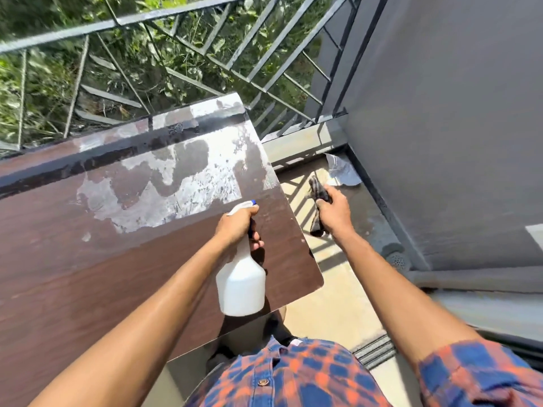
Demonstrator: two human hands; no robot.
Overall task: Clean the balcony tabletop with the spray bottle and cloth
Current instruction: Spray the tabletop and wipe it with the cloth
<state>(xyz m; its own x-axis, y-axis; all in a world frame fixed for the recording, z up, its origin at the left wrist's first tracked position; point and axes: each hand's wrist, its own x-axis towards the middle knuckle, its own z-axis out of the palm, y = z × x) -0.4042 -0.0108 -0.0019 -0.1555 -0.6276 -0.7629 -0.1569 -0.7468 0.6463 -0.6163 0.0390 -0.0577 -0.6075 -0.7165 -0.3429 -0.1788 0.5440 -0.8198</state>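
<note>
The brown wood-grain tabletop (88, 259) fills the left and middle of the view, with pale wet and streaky patches across its far half. My left hand (235, 227) grips the neck of a white spray bottle (241, 283) held over the table's right part, its nozzle pointing toward the far side. My right hand (335, 210) is off the table's right edge, above the floor, closed on a dark checked cloth (318, 195) that hangs from both sides of the fist.
A grey metal railing (176, 30) with greenery behind runs along the far side. A grey wall (455, 127) stands on the right. A crumpled white rag (342, 170) lies in the floor corner, and a floor drain (396, 258) sits by the wall.
</note>
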